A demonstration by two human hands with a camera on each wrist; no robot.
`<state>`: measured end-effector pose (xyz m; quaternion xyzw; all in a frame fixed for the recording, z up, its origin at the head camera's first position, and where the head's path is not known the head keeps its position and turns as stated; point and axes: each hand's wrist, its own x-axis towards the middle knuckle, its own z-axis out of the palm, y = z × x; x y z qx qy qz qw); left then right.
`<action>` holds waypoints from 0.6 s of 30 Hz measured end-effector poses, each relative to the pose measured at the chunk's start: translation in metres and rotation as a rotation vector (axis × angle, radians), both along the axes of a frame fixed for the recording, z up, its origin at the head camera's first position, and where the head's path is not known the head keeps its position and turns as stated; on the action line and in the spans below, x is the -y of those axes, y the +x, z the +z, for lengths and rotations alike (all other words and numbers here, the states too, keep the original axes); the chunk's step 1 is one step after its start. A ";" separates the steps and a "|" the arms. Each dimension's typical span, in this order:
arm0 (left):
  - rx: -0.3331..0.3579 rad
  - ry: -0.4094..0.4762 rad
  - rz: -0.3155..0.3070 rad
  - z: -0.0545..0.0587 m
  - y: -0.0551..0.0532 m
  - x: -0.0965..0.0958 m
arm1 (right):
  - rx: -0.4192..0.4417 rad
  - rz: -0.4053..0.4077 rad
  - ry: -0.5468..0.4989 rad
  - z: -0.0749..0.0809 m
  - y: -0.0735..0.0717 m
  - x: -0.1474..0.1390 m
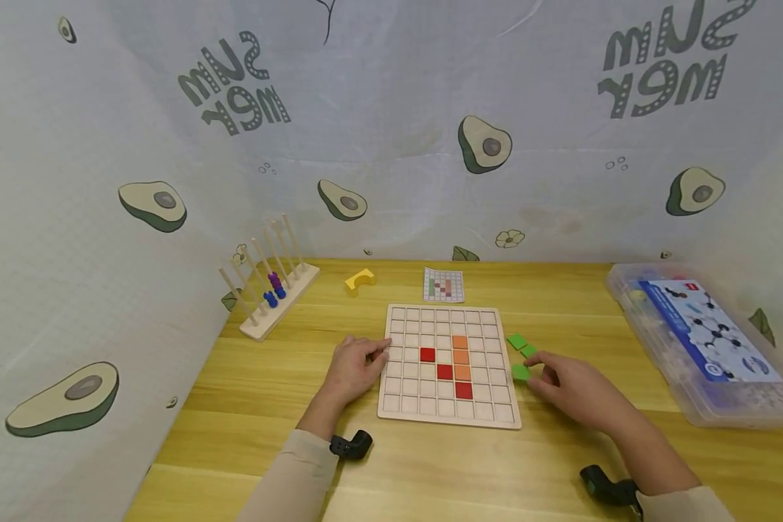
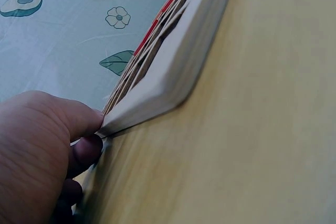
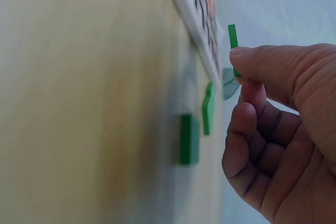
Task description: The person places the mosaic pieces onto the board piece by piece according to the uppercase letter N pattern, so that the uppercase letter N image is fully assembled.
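A pale wooden grid board [image 1: 415, 415] lies on the table with red tiles [image 1: 444, 372] and orange tiles [image 1: 461, 357] in some of its squares. At its left edge, the fingertips of my left hand [image 1: 352, 368] hold the board; the left wrist view has thumb and finger at the board's corner [image 2: 163, 90]. To the right of the board, my right hand [image 1: 570, 388] pinches a thin green tile [image 3: 233, 38] between thumb and finger, raised off the table. More green tiles [image 3: 208, 109] lie on the table below this hand; another green tile [image 1: 517, 341] shows beside the board.
Behind the board lies a printed pattern card [image 1: 443, 286]. A yellow arch block [image 1: 360, 281] and a wooden peg stand [image 1: 280, 308] with blue and purple pieces are at the back left. A clear plastic case [image 1: 685, 406] with a blue label stands at the right.
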<state>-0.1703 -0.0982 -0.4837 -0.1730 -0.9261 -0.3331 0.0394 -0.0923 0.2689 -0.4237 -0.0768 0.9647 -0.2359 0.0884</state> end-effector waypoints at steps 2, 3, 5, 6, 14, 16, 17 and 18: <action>-0.003 0.000 0.001 0.000 0.000 0.000 | -0.012 0.007 0.000 0.003 -0.004 0.005; -0.003 0.000 0.001 0.001 0.000 0.000 | -0.020 0.012 -0.004 0.005 -0.005 0.008; -0.002 0.004 0.001 0.000 0.001 0.000 | -0.032 0.021 -0.010 0.007 -0.009 0.014; -0.002 0.006 0.001 0.000 0.001 0.000 | -0.039 0.027 -0.012 0.008 -0.011 0.017; -0.005 -0.001 0.004 -0.003 0.001 0.001 | -0.057 0.061 -0.017 0.010 -0.029 0.044; -0.007 0.000 0.002 -0.003 0.001 0.001 | -0.054 0.070 -0.027 0.008 -0.032 0.051; -0.013 0.000 -0.002 -0.003 0.000 0.001 | -0.052 0.073 -0.035 0.007 -0.034 0.054; -0.013 0.001 -0.001 -0.003 0.000 0.001 | -0.055 0.079 -0.043 0.007 -0.035 0.058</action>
